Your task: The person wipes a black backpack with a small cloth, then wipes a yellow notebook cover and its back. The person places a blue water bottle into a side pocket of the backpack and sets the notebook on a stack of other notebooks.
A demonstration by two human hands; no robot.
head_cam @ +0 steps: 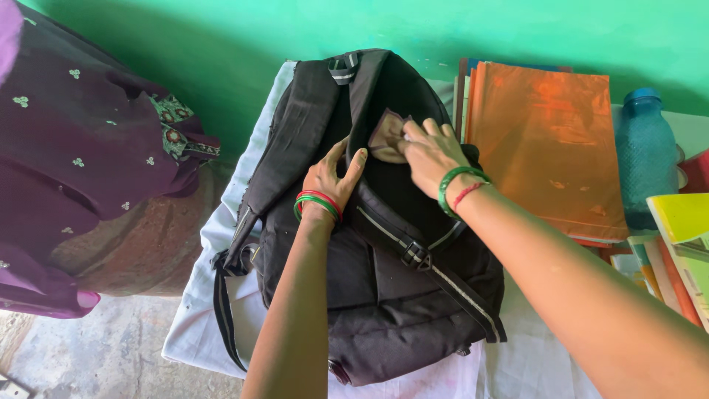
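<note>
Now my right hand (428, 151) fingers are pinching the cloth (388, 137) at eleven o'clock; my left hand (329, 177) fingers are gripping the backpack (384, 295) strap (402, 229).

We see bright, even daylight across the scene. The black backpack (384, 281) stays dark, its folds hard to read. To the right of the backpack, an orange folder (550, 140) shows a pale sheen. Above the backpack, soft shadow falls on the green wall (236, 44). Focus is sharp; our forearms blur slightly at the bottom edge.
</note>
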